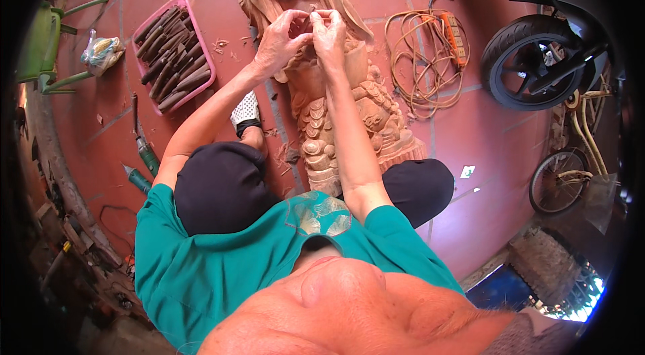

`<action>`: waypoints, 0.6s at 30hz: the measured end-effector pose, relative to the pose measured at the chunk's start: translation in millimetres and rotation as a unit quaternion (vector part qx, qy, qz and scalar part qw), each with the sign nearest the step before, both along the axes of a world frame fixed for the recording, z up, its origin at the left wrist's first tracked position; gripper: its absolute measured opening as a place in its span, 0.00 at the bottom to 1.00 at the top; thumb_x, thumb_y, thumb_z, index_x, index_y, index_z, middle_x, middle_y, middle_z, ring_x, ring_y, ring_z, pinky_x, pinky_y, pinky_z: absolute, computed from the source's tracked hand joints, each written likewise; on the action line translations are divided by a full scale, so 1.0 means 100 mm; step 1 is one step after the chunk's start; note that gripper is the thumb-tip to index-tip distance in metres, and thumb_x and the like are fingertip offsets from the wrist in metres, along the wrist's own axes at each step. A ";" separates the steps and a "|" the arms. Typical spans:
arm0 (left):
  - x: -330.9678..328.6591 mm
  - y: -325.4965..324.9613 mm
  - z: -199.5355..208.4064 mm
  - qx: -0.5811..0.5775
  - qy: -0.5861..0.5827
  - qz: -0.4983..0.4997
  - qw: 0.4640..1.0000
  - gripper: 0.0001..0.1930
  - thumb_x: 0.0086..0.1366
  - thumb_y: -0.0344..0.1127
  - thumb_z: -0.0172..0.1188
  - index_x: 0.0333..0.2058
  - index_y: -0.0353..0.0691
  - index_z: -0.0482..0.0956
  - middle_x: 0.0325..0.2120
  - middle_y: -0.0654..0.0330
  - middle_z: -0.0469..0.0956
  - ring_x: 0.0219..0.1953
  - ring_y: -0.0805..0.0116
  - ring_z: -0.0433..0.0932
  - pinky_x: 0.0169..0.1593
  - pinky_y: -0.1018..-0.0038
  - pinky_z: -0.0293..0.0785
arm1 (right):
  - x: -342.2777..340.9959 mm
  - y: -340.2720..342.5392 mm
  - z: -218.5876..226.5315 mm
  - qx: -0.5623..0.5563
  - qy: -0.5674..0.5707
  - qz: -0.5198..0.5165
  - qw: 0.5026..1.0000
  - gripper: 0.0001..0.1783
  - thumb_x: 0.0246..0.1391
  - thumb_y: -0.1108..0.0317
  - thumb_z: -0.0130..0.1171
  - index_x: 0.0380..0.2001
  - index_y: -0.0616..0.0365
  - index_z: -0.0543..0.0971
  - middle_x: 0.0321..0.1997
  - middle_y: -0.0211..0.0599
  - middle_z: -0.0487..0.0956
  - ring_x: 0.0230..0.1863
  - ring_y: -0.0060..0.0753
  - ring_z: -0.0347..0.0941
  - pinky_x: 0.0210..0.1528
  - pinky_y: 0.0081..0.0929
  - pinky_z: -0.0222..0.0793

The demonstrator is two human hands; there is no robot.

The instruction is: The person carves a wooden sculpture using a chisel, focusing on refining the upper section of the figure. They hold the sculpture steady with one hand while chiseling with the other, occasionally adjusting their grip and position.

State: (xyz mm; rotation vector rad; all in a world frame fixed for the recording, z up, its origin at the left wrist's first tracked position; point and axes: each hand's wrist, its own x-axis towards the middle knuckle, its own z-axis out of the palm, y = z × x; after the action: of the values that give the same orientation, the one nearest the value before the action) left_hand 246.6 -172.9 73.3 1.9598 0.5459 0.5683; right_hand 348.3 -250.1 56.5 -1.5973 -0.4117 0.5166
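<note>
A large carved wooden statue (310, 96) lies lengthwise on the floor in front of me, between my knees, with flowing robes, carved hands and rounded shapes at its near end. Both my hands are over its middle. My left hand (277, 45) curves inward, thumb and forefinger bent toward the other hand. Pressed together at the tips, the fingers of my right hand (328, 38) meet the left fingertips. A small brownish bit shows at the fingertips, too small to name. The hands hide part of the carving beneath them.
At left, a pink tray (213, 71) holds many dark tool handles, near a green chair (46, 46) and plastic bag (102, 53). Green-bodied power tools (146, 157) lie by my left knee. An orange power strip (454, 39), coiled cable (413, 83) and motorbike wheel (531, 63) are right.
</note>
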 end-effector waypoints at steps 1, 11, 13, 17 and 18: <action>-0.01 0.01 -0.01 -0.003 0.008 -0.005 1.000 0.19 0.58 0.29 0.68 0.47 0.35 0.73 0.36 0.54 0.79 0.38 0.65 0.80 0.43 0.68 0.78 | -0.02 -0.04 0.06 0.016 0.038 0.011 0.999 0.08 0.57 0.70 0.58 0.35 0.65 0.77 0.30 0.46 0.81 0.30 0.40 0.79 0.36 0.34 0.73; -0.09 0.87 0.04 0.124 0.118 -0.011 0.985 0.20 0.62 0.21 0.47 0.51 0.48 0.71 0.30 0.52 0.80 0.33 0.57 0.81 0.37 0.61 0.76 | 0.02 -0.44 -0.01 -0.169 -0.375 0.010 0.911 0.06 0.55 0.65 0.60 0.32 0.54 0.81 0.40 0.37 0.80 0.51 0.41 0.72 0.55 0.40 0.62; 0.00 1.05 0.09 0.196 0.142 -0.037 0.970 0.19 0.62 0.22 0.45 0.50 0.46 0.71 0.28 0.51 0.79 0.32 0.53 0.80 0.37 0.60 0.74 | 0.00 -0.39 -0.03 -0.212 -0.396 0.020 0.893 0.07 0.54 0.63 0.61 0.32 0.54 0.81 0.39 0.36 0.80 0.50 0.40 0.71 0.54 0.42 0.60; 0.30 1.35 0.32 0.286 0.203 -0.150 0.924 0.15 0.63 0.25 0.44 0.47 0.42 0.72 0.33 0.46 0.79 0.40 0.46 0.79 0.42 0.55 0.72 | 0.01 -0.37 -0.05 -0.228 -0.411 0.022 0.882 0.08 0.53 0.61 0.62 0.31 0.52 0.81 0.39 0.34 0.79 0.50 0.39 0.71 0.52 0.43 0.57; 0.35 1.42 0.31 0.315 0.204 -0.185 0.908 0.14 0.63 0.26 0.44 0.46 0.41 0.73 0.34 0.46 0.79 0.42 0.45 0.78 0.44 0.55 0.72 | 0.02 -0.37 -0.05 -0.227 -0.415 0.017 0.881 0.08 0.52 0.61 0.62 0.31 0.52 0.81 0.39 0.34 0.79 0.50 0.38 0.71 0.52 0.42 0.58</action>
State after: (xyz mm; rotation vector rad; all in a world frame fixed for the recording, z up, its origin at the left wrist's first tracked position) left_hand 281.2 -31.2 104.3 2.7485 0.2307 0.0773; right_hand 349.8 -287.3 51.3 -2.2404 -1.0172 -0.1016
